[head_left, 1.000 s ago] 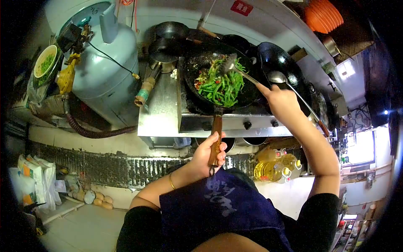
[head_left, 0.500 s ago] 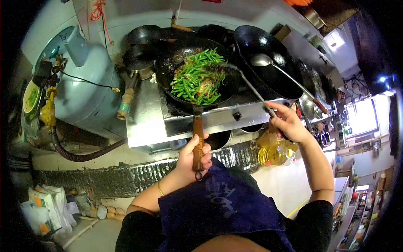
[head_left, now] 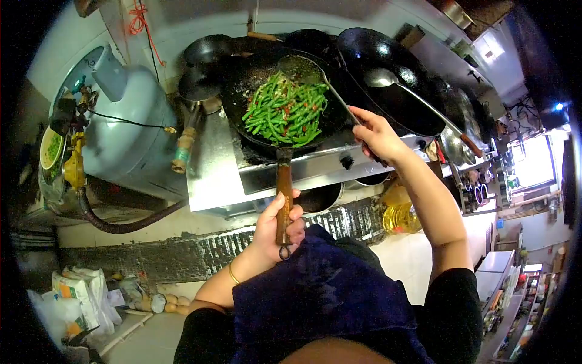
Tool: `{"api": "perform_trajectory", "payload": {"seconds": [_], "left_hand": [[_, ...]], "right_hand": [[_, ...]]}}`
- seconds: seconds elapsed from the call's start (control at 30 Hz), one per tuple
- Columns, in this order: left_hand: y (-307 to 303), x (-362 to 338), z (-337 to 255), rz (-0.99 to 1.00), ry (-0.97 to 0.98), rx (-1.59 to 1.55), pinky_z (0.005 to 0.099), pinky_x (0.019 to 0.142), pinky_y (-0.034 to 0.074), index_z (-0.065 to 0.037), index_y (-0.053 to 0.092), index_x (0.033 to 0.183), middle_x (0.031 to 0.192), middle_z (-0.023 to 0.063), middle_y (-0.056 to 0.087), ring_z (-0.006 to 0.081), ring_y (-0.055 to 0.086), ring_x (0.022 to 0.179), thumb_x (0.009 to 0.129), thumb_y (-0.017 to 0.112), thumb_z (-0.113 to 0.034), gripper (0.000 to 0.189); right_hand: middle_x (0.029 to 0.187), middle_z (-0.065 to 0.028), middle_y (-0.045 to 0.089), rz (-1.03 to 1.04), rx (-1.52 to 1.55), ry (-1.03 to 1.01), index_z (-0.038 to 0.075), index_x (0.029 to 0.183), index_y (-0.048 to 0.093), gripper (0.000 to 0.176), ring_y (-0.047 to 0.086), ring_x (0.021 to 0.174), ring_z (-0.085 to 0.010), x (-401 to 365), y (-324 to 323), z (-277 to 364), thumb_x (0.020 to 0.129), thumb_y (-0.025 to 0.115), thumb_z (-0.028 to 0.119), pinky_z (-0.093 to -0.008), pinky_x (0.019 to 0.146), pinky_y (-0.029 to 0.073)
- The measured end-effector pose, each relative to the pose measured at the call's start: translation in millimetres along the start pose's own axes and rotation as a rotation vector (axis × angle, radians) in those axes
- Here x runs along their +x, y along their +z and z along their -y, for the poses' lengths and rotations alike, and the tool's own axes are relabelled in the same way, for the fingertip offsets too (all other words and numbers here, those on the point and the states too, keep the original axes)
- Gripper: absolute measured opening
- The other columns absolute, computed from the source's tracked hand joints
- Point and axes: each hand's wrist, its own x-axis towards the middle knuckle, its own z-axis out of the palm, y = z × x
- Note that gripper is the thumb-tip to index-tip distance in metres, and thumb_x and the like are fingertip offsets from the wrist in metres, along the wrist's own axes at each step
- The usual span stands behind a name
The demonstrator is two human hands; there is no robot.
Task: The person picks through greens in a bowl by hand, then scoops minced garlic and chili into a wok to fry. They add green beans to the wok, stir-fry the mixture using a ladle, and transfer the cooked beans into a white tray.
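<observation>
My left hand (head_left: 279, 225) is wrapped round the wooden handle of a black wok (head_left: 239, 130) on the stove. Chopped green beans (head_left: 285, 112) with small red bits lie heaped in the wok. My right hand (head_left: 377, 138) grips the long metal handle of a wok spatula (head_left: 301, 70). Its broad, rounded head is over the wok's far side, just beyond the beans.
A larger wok (head_left: 388, 51) with a ladle (head_left: 381, 77) resting in it stands to the right. Small pans (head_left: 200, 85) sit at left, near a gas cylinder (head_left: 124, 121). An oil bottle (head_left: 400, 218) stands below the stove's front edge.
My right hand has moved left and up, carrying the spatula from the beans' right side to the wok's far side. The beans are more gathered. My left hand keeps its hold.
</observation>
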Motion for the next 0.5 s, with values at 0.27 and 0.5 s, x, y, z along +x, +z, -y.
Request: {"api": "perform_trajectory", "payload": {"seconds": [0.27, 0.5], "left_hand": [[4, -4, 1, -0.015, 0.028, 0.042, 0.0272, 0.044, 0.040, -0.015, 0.049, 0.119, 0.075, 0.0020, 0.050, 0.0118, 0.044, 0.051, 0.100, 0.040, -0.037, 0.030], [1, 1, 2, 0.021, 0.031, -0.002, 0.0290, 0.046, 0.044, -0.014, 0.049, 0.120, 0.075, 0.0022, 0.052, 0.0128, 0.048, 0.052, 0.100, 0.041, -0.035, 0.031]], "right_hand": [[0.072, -0.0005, 0.055, 0.251, -0.124, 0.137, 0.010, 0.141, 0.040, 0.054, 0.048, 0.045, -0.0061, -57, -13, 9, 0.088, 0.051, 0.006, -0.0203, 0.042, 0.042], [0.071, -0.0007, 0.054, 0.065, -0.271, -0.131, 0.008, 0.139, 0.041, 0.052, 0.046, 0.044, -0.0071, 1, -14, 19, 0.088, 0.051, 0.008, -0.0222, 0.041, 0.040]]}}
